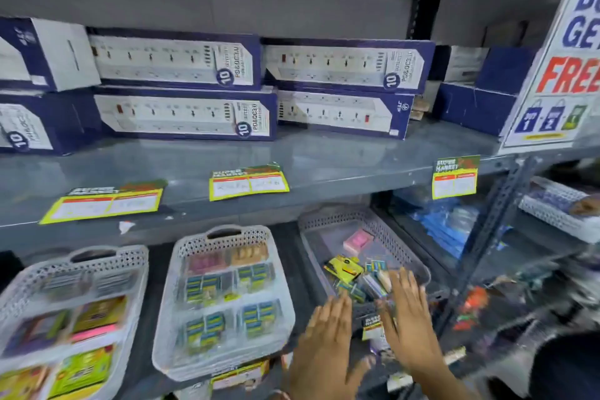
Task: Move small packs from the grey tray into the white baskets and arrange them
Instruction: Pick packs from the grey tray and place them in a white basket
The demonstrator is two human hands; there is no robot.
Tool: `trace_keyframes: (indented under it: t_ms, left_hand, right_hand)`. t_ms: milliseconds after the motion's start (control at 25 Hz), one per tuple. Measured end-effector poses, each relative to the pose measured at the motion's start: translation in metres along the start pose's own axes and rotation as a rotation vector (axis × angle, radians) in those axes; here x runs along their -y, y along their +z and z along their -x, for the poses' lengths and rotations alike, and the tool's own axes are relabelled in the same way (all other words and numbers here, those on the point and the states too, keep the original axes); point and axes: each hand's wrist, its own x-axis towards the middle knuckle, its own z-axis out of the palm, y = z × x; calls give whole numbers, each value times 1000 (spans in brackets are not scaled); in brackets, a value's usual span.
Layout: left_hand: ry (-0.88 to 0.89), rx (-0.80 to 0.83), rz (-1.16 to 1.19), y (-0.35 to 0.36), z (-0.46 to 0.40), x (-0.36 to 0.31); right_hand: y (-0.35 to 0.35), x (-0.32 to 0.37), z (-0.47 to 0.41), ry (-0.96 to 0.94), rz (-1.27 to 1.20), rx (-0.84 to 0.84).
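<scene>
Both hands (363,328) motion-blurred over grey tray (324,253) front rim, grip unclear. Small packs (367,279) there smeared, labels unreadable. Left white basket (19,299) cut by frame edge.

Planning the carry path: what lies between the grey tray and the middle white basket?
In the head view, only a bare strip of dark shelf separates the grey tray from the middle white basket.

shelf (324,156) looks like smooth grey metal, kinda glossy; baskets (224,364) are perforated white plastic, power strip boxes (175,58) glossy cardboard
</scene>
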Motion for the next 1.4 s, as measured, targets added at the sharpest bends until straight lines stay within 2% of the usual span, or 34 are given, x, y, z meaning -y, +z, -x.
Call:
trace_keyframes:
  t_ms: [160,280,320,440,600,760,840,920,1000,1120,1200,1320,1400]
  left_hand:
    - [-62,243,-10,39,-25,-5]
    - [-83,232,-80,61,-41,2]
    - [-93,293,-93,59,-45,0]
    - [-95,247,-141,79,-45,0]
    - [-99,93,-170,91,-46,-3]
    - [-81,98,-235,88,-46,3]
    - [-62,51,-282,85,-43,6]
    - [-86,92,-221,74,-38,10]
    - [-116,80,-178,53,-28,17]
    - [-266,73,-194,7,12,42]
    - [-357,-20,-196,-25,49,67]
    - [-515,-104,-168,-64,104,109]
    - [-624,-96,-220,-84,142,144]
  right_hand:
    - [12,-44,0,102,23,156]
    - [13,-59,-16,60,-4,145]
    - [11,-61,-22,48,3,138]
    - [2,-63,-50,70,44,148]
    - [-4,-55,-99,156,90,433]
    - [13,-43,-124,184,180,693]
    - [22,-44,-128,209,189,719]
    - [24,-44,-130,205,129,660]
    - [18,-38,-138,204,-40,609]
    - [14,13,-148,169,-226,550]
    - [24,62,-150,35,-335,478]
    - [46,151,-138,-131,-569,532]
    - [75,206,-127,-233,-670,571]
